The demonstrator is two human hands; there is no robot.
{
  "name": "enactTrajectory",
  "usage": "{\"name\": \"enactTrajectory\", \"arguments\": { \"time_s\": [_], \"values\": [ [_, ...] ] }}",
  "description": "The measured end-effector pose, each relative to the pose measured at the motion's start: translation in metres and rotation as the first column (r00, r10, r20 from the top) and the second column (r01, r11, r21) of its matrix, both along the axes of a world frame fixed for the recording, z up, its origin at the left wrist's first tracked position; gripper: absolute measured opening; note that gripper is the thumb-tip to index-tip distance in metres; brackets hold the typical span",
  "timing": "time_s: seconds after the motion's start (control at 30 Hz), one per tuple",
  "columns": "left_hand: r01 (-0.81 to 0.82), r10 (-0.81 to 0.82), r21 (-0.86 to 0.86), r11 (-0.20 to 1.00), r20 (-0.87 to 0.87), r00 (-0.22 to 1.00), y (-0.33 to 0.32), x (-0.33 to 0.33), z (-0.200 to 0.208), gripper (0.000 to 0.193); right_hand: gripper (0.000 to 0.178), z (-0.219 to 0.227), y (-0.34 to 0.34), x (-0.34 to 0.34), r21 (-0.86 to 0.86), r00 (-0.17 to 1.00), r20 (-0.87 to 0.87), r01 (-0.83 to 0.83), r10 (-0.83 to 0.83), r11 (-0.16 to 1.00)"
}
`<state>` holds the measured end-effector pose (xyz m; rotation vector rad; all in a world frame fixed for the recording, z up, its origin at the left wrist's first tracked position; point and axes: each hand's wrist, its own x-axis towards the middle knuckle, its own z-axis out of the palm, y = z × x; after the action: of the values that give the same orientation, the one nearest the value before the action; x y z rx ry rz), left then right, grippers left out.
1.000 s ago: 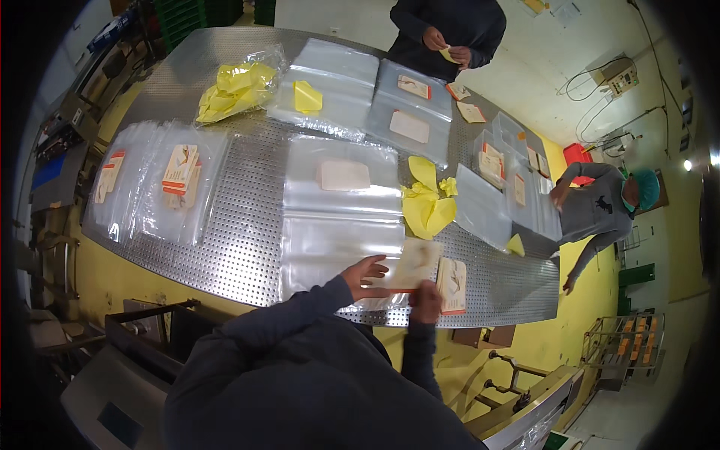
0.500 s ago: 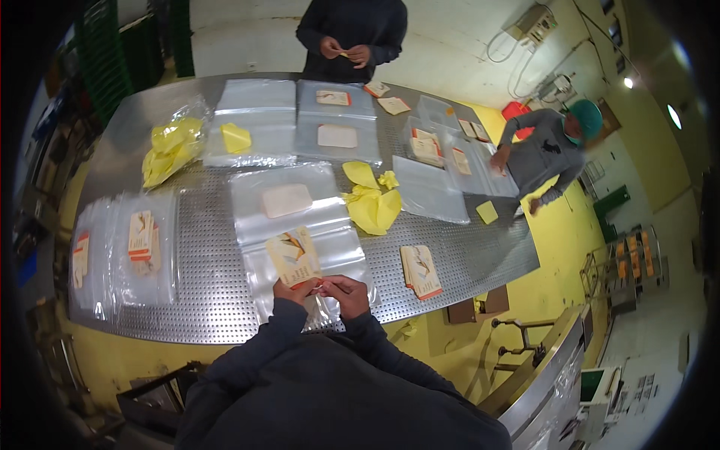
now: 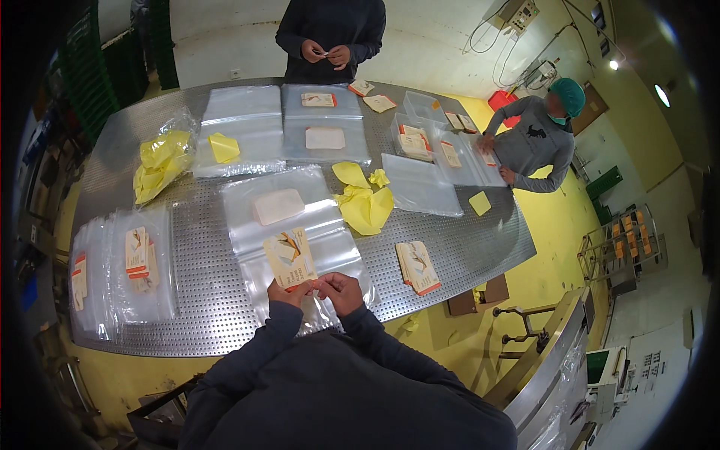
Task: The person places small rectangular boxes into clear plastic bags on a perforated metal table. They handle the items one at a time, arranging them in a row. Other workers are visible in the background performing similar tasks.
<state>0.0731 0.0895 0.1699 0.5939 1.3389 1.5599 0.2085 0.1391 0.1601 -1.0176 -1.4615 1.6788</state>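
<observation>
My left hand point(image 3: 289, 294) is closed on the lower edge of a cream printed card point(image 3: 289, 256) with a red strip. Beside it my right hand point(image 3: 341, 292) is closed too, its fingertips pinched close to the card's lower right corner; what they pinch, if anything, is too small to make out. Both hands are above large clear plastic bags point(image 3: 328, 219) laid flat at the table's near edge. A pale blank label point(image 3: 279, 206) shows on the far half of these bags. To the right lies a stack of similar cards point(image 3: 418, 267).
Crumpled yellow paper point(image 3: 367, 208) lies beyond my hands on the perforated metal table point(image 3: 202, 262). More bags with cards point(image 3: 137, 251) are at the left. One co-worker point(image 3: 330, 37) stands across the table; another, in a green cap point(image 3: 568, 96), leans in at the right.
My hands stay together at the card's lower edge. The right-hand co-worker has brought both hands onto the bag at the table's edge. The whole view has shifted slightly.
</observation>
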Motion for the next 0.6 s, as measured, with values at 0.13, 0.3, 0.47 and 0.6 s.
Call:
{"name": "enactTrajectory", "arguments": {
  "time_s": [0.13,0.3,0.47,0.6],
  "values": [
    [0.001,-0.001,0.004,1.0,0.007,1.0,0.0,0.0,0.006,0.018,0.012,0.005,0.007,0.007,-0.028,0.997,0.008,-0.071,0.071,0.997],
    [0.057,-0.056,0.007,0.998,-0.065,0.996,0.0,0.001,0.008,0.022,0.01,0.01,0.007,0.008,-0.05,0.996,0.059,-0.058,0.061,0.997],
    [0.027,-0.012,0.053,0.998,-0.27,0.963,-0.001,0.006,0.003,0.029,0.01,-0.009,0.006,0.004,0.013,0.988,0.157,-0.008,0.006,1.0],
    [0.007,0.003,0.034,0.999,-0.307,0.952,-0.001,0.005,0.003,0.031,0.009,-0.007,0.006,0.001,-0.055,0.987,0.157,-0.012,0.02,0.998]
  ]
}}
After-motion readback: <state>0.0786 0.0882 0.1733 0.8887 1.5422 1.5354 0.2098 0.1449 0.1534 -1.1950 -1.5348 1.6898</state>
